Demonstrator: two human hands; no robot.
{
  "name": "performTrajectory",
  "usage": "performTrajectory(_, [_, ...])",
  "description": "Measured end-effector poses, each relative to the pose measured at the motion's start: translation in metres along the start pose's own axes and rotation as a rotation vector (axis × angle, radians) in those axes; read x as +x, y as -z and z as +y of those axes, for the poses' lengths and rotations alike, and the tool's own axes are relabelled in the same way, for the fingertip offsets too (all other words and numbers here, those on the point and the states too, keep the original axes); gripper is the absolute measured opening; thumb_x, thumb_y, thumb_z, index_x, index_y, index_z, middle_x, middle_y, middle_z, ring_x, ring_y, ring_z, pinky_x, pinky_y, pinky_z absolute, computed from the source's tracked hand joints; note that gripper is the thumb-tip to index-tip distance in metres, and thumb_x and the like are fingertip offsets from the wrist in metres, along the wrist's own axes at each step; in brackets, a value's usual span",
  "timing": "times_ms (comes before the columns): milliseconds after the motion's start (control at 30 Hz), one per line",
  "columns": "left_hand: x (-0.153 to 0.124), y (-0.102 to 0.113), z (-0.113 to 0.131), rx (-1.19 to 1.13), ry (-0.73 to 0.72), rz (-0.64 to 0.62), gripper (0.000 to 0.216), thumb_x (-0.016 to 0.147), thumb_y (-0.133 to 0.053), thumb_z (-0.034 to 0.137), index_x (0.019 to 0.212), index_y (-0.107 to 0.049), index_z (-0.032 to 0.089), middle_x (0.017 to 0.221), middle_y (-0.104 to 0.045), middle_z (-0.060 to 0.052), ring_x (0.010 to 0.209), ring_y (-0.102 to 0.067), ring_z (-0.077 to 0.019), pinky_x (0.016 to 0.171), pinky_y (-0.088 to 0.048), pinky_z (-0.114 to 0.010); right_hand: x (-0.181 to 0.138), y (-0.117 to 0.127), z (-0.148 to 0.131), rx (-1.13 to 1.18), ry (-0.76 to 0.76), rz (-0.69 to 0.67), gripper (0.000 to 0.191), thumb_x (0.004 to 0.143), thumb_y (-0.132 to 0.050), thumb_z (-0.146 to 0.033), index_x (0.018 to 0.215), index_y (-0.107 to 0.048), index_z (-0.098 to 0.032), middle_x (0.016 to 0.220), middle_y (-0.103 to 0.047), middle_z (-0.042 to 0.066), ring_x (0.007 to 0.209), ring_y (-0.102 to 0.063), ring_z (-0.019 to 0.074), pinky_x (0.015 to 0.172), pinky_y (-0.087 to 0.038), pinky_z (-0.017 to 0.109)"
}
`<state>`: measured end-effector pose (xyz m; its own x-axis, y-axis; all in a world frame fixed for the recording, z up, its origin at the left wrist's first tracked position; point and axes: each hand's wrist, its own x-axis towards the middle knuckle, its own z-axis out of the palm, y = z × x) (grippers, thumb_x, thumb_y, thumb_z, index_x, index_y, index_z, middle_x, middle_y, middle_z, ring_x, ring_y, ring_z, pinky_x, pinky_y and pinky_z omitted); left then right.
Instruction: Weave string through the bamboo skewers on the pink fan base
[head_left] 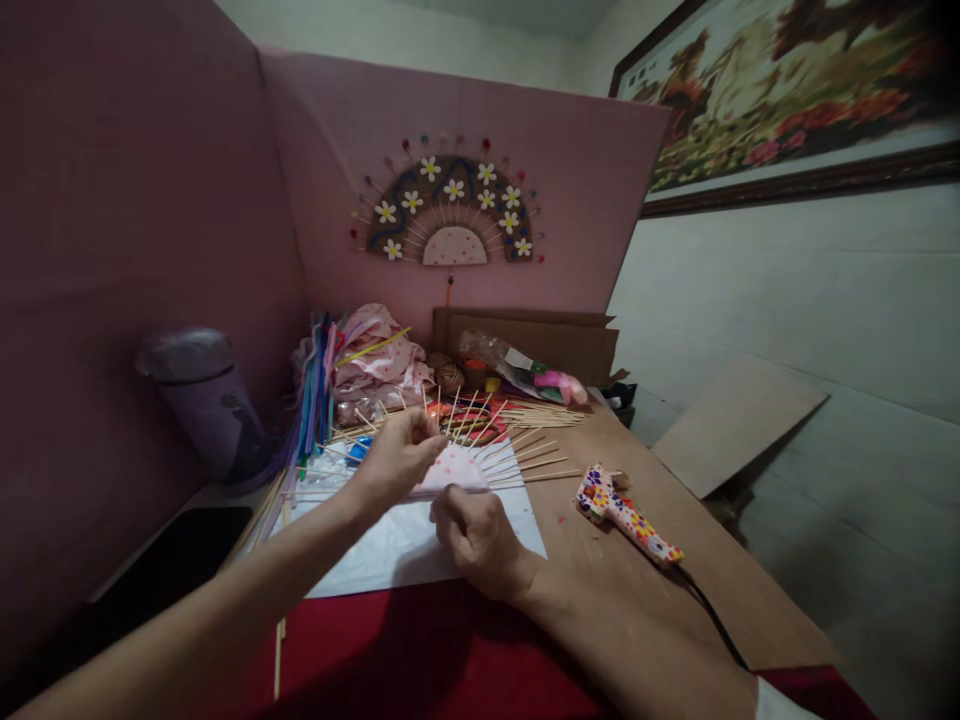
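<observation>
A pink dotted half-circle [459, 468] lies on a white sheet [405, 545], with thin wooden skewers [525, 462] fanning out from its curved edge. My left hand [397, 455] is pinched on one skewer at the fan's upper left. My right hand [476, 535] rests curled at the half-circle's straight lower edge, fingers pressed down on it. A glue gun [626, 515] covered in coloured dots lies on the brown board to the right, its black cord trailing toward me.
A finished fan with white flowers [450, 215] hangs on the pink back panel. Behind the work lie pink cloth [379, 360], coloured sticks [315, 395], a cardboard box [555, 340] and a plastic bag. A lidded purple container [206, 400] stands left. Red cloth [390, 650] covers the near edge.
</observation>
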<state>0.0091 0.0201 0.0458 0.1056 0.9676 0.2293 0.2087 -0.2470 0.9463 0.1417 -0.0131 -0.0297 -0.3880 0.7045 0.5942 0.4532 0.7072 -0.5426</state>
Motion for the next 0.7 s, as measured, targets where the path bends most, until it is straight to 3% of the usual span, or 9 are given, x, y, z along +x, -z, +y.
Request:
performTrajectory(100, [0.044,0.007,-0.004,0.354,-0.104,0.128,0.004,0.064,-0.058,0.018,0.068,-0.056,0.016,0.052,-0.055,0.002,0.044,-0.048,-0.0096,0.045,-0.035,-0.02,-0.001,-0.002,-0.002,-0.051,0.066,-0.01,0.015,0.077,-0.041,-0.015,0.069,-0.054,-0.017,0.058,-0.058,0.001,0.05,-0.048,0.0106,0.052,-0.034,0.021])
performTrajectory(167, [0.079,0.009,-0.012,0.627,-0.122,0.167,0.014,0.067,-0.052,0.013,0.076,-0.063,0.014,0.067,-0.065,-0.002,0.061,-0.058,-0.0134,0.056,-0.042,-0.022,-0.002,-0.003,-0.002,-0.073,0.111,-0.025,0.015,0.078,-0.042,-0.016,0.07,-0.054,-0.017,0.057,-0.057,0.0,0.049,-0.048,0.0102,0.051,-0.033,0.021])
performTrajectory(333, [0.151,0.002,-0.03,0.754,-0.097,0.176,0.027,0.07,-0.048,0.011,0.088,-0.068,0.013,0.095,-0.069,-0.01,0.091,-0.06,-0.0204,0.077,-0.043,-0.026,0.0,-0.004,0.001,-0.095,0.159,-0.035,0.014,0.079,-0.043,-0.017,0.073,-0.055,-0.017,0.057,-0.059,0.0,0.049,-0.05,0.0099,0.05,-0.033,0.022])
performTrajectory(533, [0.196,-0.016,-0.047,0.835,-0.029,0.128,0.033,0.067,-0.061,0.021,0.099,-0.066,0.021,0.105,-0.068,-0.007,0.099,-0.059,-0.0213,0.079,-0.042,-0.024,0.003,-0.007,0.006,-0.131,0.191,-0.044,0.015,0.079,-0.042,-0.018,0.073,-0.055,-0.017,0.057,-0.061,0.001,0.049,-0.055,0.0111,0.049,-0.033,0.024])
performTrajectory(700, [0.213,-0.029,-0.06,0.878,0.034,0.1,0.036,0.064,-0.067,0.031,0.097,-0.067,0.017,0.102,-0.068,-0.013,0.098,-0.06,-0.0263,0.076,-0.043,-0.028,0.004,-0.008,0.006,-0.115,0.191,-0.035,0.016,0.079,-0.042,-0.019,0.071,-0.056,-0.016,0.054,-0.06,0.0,0.047,-0.054,0.0102,0.046,-0.032,0.023])
